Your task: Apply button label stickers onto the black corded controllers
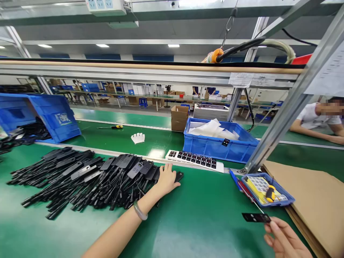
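My left hand (167, 180), a bangle on its wrist, lies over the right end of a pile of black cabled parts (118, 179). Its fingers are stretched and the thumb stands apart. The end of one black part (178, 176) shows beside it; the palm hides the rest. At the lower right, my right hand (285, 236) pinches a small black label (256, 217) by one end, above the green tabletop. Beyond my left hand lies a white sheet of similar black labels (195, 160).
A blue crate with white paper (220, 141) stands behind the sheet. To the right are a small blue tray (290, 200), a metal post (285, 107) and cardboard (317, 200). A tipped blue crate (57, 114), a screwdriver (116, 127) and a white glove (138, 138) lie farther left. Another person sits at right.
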Available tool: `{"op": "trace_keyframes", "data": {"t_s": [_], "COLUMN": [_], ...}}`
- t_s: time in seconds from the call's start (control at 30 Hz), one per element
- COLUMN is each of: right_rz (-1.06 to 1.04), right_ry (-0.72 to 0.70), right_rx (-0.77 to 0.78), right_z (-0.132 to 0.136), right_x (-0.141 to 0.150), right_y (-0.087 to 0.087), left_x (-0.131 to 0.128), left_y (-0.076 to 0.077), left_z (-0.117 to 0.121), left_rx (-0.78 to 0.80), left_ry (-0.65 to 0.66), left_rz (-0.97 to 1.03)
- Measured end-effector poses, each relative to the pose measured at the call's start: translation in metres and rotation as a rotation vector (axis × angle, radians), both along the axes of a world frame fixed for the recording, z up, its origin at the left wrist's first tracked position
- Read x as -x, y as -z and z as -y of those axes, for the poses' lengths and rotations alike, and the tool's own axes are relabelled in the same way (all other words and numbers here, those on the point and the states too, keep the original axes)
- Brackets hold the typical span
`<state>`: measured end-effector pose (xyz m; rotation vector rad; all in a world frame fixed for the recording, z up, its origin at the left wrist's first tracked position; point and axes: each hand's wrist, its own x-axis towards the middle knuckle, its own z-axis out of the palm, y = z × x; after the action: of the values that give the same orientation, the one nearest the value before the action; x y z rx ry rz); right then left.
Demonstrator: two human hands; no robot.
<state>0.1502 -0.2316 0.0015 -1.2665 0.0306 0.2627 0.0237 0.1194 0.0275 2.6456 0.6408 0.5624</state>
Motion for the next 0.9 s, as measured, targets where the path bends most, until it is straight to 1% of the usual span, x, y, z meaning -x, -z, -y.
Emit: {"op": "trace_keyframes", "data": {"t_s": [0.07, 0.13, 0.23, 0.27, 0.3, 0.33, 0.4, 0.43, 0.47, 0.5, 0.6, 0.73, 0.8, 0.9], "right_rz": [0.031, 0.102, 0.203, 0.226, 0.243, 0.256, 0.274, 0.277, 0.277, 0.27, 0.236, 0.279, 0.327, 0.378], "right_ry": [-0.038, -0.083, -0.159, -0.188, -0.216, -0.243, -0.286, -0.303, -0.317, -0.333, -0.391, -0.455, -0.478, -0.497], "right_rx": [-0.002, -0.018, -0.048, -0.062, -0.078, -0.092, -0.101, -0.097, -0.09, -0.082, -0.047, 0.077, 0.155, 0.234], "right_z": [-0.016, -0.035, -0.066, -0.076, -0.085, -0.094, -0.11, -0.116, -0.121, -0.125, -0.13, -0.128, -0.127, -0.128], "right_x": [0.006, 0.01, 0.015, 0.017, 0.018, 0.02, 0.022, 0.023, 0.025, 0.026, 0.029, 0.034, 0.038, 0.044], "right_y": [-0.01, -0.021, -0.037, -0.041, -0.044, -0.046, -0.048, -0.047, -0.045, -0.041, -0.029, -0.016, -0.015, -0.019], "left_x": [0.005, 0.01, 0.019, 0.021, 0.023, 0.025, 0.027, 0.028, 0.029, 0.03, 0.034, 0.041, 0.043, 0.044], "left_y": [0.001, -0.002, -0.007, -0.007, -0.007, -0.004, 0.002, 0.006, 0.01, 0.013, 0.017, 0.013, 0.01, 0.009], "left_z": [0.011, 0.021, 0.04, 0.048, 0.056, 0.064, 0.08, 0.087, 0.093, 0.098, 0.105, 0.106, 0.106, 0.108], "left_rx": [-0.019, 0.01, 0.122, 0.189, 0.319, 0.517, 1.056, 1.274, 1.43, 1.512, 1.618, 1.699, 1.732, 1.772], "left_ry": [0.029, 0.05, 0.078, 0.096, 0.12, 0.147, 0.19, 0.196, 0.195, 0.192, 0.196, 0.234, 0.257, 0.284], "left_rz": [-0.027, -0.035, -0.039, -0.036, -0.018, 0.022, 0.155, 0.222, 0.273, 0.297, 0.287, 0.236, 0.202, 0.175]}}
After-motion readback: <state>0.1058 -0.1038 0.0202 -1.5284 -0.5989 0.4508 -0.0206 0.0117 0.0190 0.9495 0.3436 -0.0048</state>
